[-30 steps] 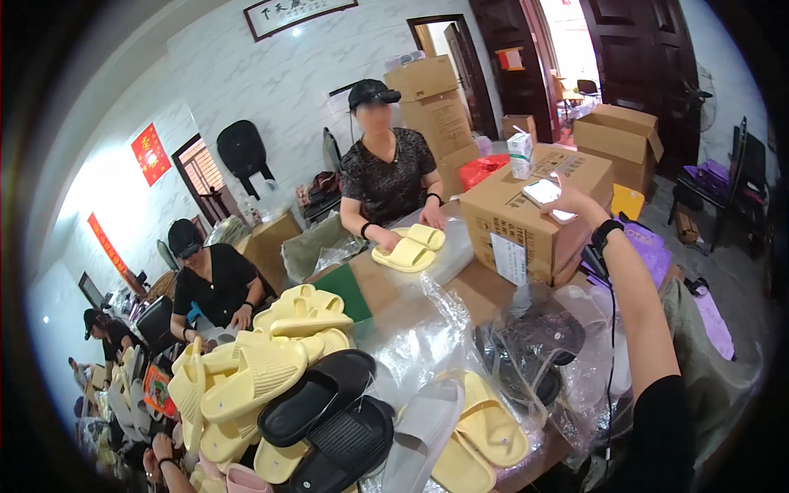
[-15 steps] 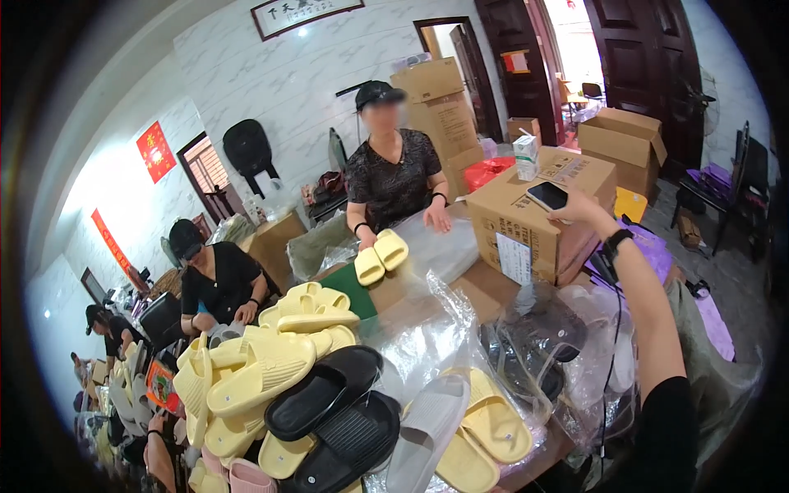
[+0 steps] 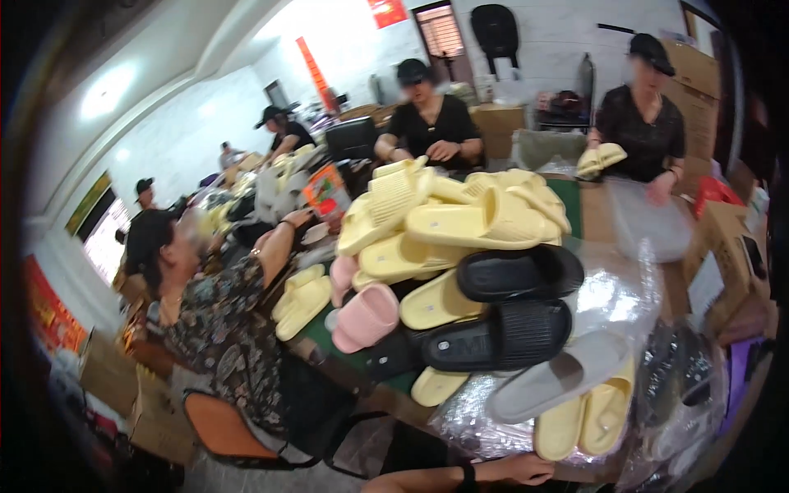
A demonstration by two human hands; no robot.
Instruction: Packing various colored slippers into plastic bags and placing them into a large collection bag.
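Note:
At the lower edge lies my left hand (image 3: 523, 470), a dark band on its wrist, fingers curled in. Whether anything is inside them is hidden. It is nearest to a pair of yellow slide slippers (image 3: 582, 419) at the table's near edge. Beside these rests a grey slipper (image 3: 546, 386) on clear plastic wrap (image 3: 485, 427). Two black slippers (image 3: 501, 335) lie behind it, below a heap of yellow slippers (image 3: 485, 222). A pink slipper (image 3: 366, 318) sits at the heap's left. My right hand is out of view.
A seated co-worker (image 3: 222, 329) is close on the left, beside an orange-backed chair (image 3: 226, 423). Across the table another co-worker (image 3: 641, 123) holds yellow slippers (image 3: 602, 158). At right stand a cardboard box (image 3: 719, 263) with a phone (image 3: 752, 256) and bagged dark slippers (image 3: 678, 366).
My view has swung to the left. The right hand, earlier at the phone on the box, has left the picture. My left hand and the near co-worker now show.

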